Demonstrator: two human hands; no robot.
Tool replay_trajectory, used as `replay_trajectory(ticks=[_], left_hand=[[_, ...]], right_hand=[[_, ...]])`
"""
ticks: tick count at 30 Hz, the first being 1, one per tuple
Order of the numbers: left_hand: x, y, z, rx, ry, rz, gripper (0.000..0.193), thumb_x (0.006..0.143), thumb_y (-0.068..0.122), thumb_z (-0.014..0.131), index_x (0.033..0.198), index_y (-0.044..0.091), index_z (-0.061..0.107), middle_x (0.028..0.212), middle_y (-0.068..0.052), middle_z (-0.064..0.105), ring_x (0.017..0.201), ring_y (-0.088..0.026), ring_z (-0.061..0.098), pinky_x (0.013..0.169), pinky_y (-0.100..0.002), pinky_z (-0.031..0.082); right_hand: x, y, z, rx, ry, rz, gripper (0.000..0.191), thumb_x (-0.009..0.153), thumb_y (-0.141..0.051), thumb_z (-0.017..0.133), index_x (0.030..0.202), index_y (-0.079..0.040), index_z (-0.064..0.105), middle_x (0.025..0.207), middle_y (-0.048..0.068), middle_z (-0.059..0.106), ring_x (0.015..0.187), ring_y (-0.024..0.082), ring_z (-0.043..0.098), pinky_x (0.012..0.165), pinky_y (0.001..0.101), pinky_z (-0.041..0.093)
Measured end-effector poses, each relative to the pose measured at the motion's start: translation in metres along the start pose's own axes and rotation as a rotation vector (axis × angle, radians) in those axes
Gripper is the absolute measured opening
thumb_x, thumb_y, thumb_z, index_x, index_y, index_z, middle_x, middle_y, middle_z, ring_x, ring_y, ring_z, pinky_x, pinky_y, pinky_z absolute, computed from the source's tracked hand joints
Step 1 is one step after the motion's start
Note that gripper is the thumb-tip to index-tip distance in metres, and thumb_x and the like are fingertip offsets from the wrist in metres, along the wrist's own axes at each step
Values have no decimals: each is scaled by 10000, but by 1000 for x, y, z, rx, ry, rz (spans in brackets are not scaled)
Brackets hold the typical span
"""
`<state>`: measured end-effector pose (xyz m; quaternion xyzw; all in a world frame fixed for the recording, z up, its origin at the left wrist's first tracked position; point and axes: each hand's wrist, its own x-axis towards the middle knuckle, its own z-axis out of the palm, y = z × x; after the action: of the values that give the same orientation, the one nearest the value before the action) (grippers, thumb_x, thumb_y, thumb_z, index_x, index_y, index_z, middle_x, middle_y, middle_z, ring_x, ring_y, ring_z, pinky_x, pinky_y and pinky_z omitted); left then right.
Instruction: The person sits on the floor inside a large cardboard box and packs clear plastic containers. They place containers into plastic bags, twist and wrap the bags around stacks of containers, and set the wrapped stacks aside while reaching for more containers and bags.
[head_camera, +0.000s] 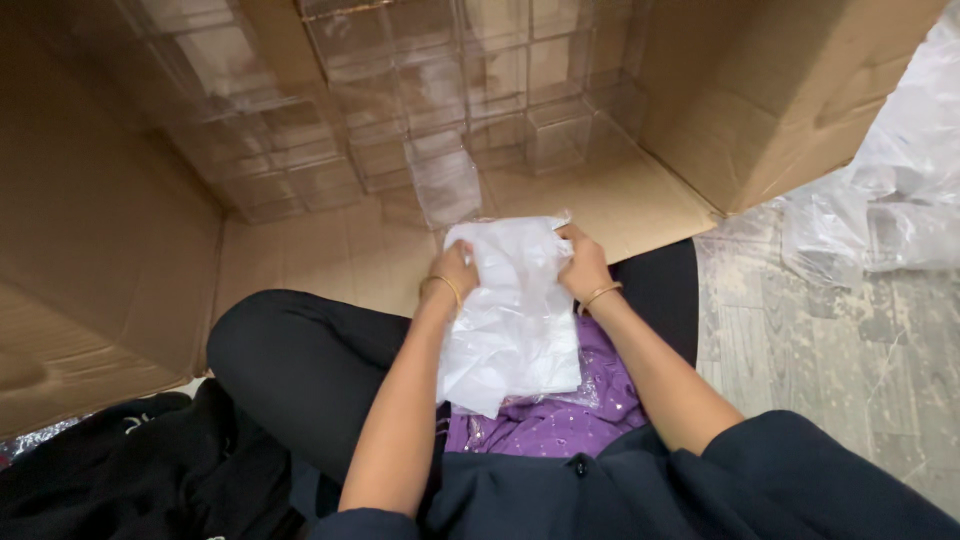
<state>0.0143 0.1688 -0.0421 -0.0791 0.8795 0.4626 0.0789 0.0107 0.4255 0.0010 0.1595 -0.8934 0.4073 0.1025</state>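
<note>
Brown cardboard (100, 250) lies flat all around me on the floor, and a big box flap (770, 90) stands up at the far right. Lots of clear boxes (430, 90) are stacked in rows at the top, and one clear box (447, 185) sits alone, closer to me, just past my hands. I see my legs in black pants (300, 360) folded under me, with purple cloth (560, 425) full of little shiny dots on my lap. My left hand (455, 270) and my right hand (583, 265) both hold a white bag (515, 310). It is thin and wrinkly, and it hangs down between my arms, over the purple cloth. My left fingers are curled tight on the bag's left top edge. My right fingers are pinched shut on the right top edge. The two hands are near each other, with the top of the bag stretched between them. Each wrist has a thin gold bangle (447, 285). A pile of clear plastic wrap (890, 200) lies on the gray floor (850, 370) at my right, well apart from my hands. Some black cloth (120, 470) lies low at my left.
</note>
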Motion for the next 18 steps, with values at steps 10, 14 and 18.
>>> replay_trajectory(ticks=[10,14,18], left_hand=[[-28,67,-12,-367,6,364,151,1001,195,612,1075,79,672,1067,-55,762,1042,-188,740,700,-321,551],[-37,83,-15,-373,-59,481,151,1007,194,702,1080,63,702,1031,-62,740,910,-179,659,794,-321,536],[-38,65,-26,-679,-242,1,348,949,196,693,1274,82,643,1020,-65,665,839,-177,568,764,-326,485]], right_hand=[[-12,-67,-44,1319,-503,724,572,986,-493,484,1217,-6,677,1168,56,733,1090,162,659,1022,328,504],[-44,-94,-59,820,-558,426,511,1077,-408,527,1228,39,724,1117,94,686,1084,159,592,980,315,453],[-71,-19,-145,1056,26,442,384,1061,-369,494,1147,-48,687,1121,64,707,1000,149,590,882,303,476]])
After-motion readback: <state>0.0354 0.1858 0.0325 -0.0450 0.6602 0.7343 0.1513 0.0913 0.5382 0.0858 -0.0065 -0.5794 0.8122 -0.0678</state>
